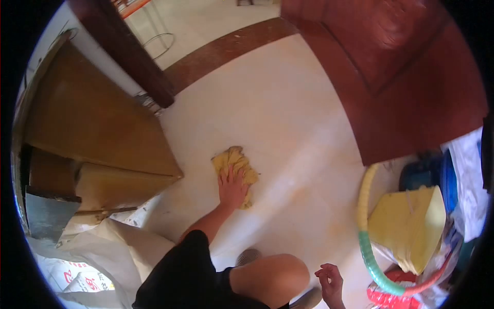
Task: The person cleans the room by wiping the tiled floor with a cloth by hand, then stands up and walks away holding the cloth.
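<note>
A crumpled yellow cloth [234,156] lies on the pale tiled floor [278,113], near the middle of the head view. Flat on top of it presses my left hand [234,189], fingers spread and pointing away from me. Part of the cloth is hidden under the palm. My right hand [330,283] hangs beside my bent knee [272,278] at the bottom, holding nothing, its fingers loosely bent and a little apart. To its right is a hoop [364,242] wrapped in yellow, green and red.
At left stands a brown wooden cabinet [98,113], with pale sheeting [123,242] below it. A dark red door [401,77] fills the upper right. Beyond the hoop are a yellow box-like container [406,221], a blue bucket-like object [446,177] and red packaging [391,293]. A brown threshold strip [226,51] crosses the doorway.
</note>
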### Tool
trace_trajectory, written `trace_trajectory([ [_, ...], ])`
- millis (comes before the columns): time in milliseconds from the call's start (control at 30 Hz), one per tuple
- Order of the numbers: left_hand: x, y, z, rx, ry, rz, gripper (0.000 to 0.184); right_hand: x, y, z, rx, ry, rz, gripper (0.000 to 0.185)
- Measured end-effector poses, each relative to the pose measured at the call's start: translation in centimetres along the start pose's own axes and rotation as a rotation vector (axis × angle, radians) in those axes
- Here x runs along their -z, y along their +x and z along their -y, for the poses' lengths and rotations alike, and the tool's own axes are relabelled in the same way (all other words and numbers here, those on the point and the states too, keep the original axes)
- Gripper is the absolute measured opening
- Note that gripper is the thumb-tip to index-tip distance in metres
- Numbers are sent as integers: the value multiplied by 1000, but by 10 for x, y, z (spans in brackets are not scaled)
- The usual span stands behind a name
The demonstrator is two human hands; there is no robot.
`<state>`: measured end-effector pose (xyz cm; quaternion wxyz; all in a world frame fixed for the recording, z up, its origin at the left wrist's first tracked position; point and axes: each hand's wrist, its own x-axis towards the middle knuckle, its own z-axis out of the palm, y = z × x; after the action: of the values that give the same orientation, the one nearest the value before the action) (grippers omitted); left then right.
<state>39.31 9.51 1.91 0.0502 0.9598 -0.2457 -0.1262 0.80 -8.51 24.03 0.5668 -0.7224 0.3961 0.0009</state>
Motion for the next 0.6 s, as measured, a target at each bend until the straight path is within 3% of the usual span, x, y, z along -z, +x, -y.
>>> trace_trajectory([
  [67, 2, -20, 30, 183, -35, 49, 71, -6, 26, 48, 116, -198, 69, 20],
  [200, -16, -17, 89, 235, -29, -235, 72, -35, 74, 133, 233, -265, 117, 22],
  [300, -6, 8, 108, 372, -46, -212, 72, -65, 112, 169, 247, -283, 273, 22],
  [367, -6, 16, 101, 408, -94, -278, 72, -86, 138, 177, 309, -236, 384, 22],
  [600, 0, 78, 110, 652, -218, -322, 73, -154, 218, 204, 441, -509, 741, 32],
])
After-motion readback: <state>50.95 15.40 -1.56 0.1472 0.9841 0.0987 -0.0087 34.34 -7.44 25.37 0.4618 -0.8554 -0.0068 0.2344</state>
